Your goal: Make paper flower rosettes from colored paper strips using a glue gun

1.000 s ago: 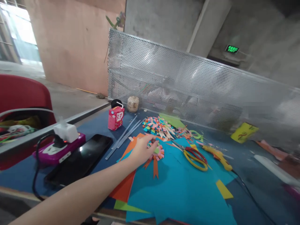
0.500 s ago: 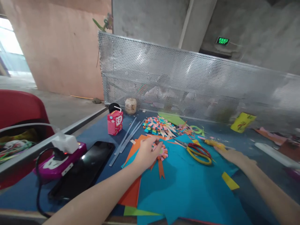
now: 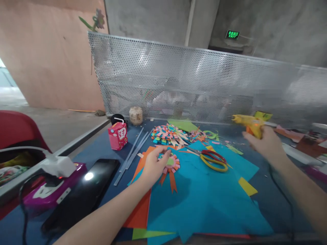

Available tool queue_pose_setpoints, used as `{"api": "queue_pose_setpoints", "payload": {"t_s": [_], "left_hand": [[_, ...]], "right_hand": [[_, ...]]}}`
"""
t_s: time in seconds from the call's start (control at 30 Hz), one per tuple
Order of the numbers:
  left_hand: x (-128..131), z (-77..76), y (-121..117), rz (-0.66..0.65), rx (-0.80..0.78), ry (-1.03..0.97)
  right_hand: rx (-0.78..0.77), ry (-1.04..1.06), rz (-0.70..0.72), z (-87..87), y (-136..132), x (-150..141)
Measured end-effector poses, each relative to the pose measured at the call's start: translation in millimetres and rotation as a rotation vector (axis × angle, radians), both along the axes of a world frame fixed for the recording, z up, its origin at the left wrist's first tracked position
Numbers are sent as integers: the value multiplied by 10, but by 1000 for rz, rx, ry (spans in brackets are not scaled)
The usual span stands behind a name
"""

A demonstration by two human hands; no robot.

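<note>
My left hand (image 3: 156, 162) has its thumb and fingers closed on the left side of a paper rosette (image 3: 172, 163) with a pink and orange fringe, a green centre and two orange tails. The rosette lies over blue paper (image 3: 204, 197). Off to the right, my right hand (image 3: 268, 144) grips a yellow hot glue gun (image 3: 250, 121) raised above the table, its nozzle pointing left. Scissors (image 3: 213, 161) with red and yellow handles rest on the blue paper between my hands. Behind the rosette sits a pile of finished rosettes (image 3: 167, 133).
Clear glue sticks (image 3: 131, 153), a pink drink carton (image 3: 118, 136) and a jar (image 3: 136, 115) stand or lie at the left. Nearer are a black phone (image 3: 84, 194) and a purple power strip (image 3: 53, 194). A perforated metal screen (image 3: 153, 75) edges the table's back.
My right hand has lifted the glue gun off the table, up and to the right. My left hand stays at the rosette. The camera view has shifted slightly.
</note>
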State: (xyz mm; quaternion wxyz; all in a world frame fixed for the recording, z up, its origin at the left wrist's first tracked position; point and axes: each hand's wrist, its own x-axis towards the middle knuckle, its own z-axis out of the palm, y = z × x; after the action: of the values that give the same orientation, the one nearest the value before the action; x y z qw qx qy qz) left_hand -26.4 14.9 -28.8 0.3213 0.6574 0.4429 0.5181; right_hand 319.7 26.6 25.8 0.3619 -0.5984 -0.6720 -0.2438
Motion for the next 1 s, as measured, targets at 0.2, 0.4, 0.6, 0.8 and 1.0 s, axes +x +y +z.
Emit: {"api": "queue_pose_setpoints", "payload": {"t_s": [0.2, 0.4, 0.6, 0.8, 1.0], "left_hand": [[-9, -54, 43, -9, -99, -171], [-23, -25, 61, 78, -81, -202], [8, -30, 61, 75, -117, -233], [-8, -11, 73, 96, -86, -213], [-23, 8, 83, 139, -70, -193]], "right_hand": [[13, -34, 62, -61, -271, -1097], [290, -201, 173, -401, -144, -1319], [121, -107, 163, -444, -190, -1165], [-14, -41, 146, -410, -226, -1147], [-14, -69, 104, -449, -229, -1137]]}}
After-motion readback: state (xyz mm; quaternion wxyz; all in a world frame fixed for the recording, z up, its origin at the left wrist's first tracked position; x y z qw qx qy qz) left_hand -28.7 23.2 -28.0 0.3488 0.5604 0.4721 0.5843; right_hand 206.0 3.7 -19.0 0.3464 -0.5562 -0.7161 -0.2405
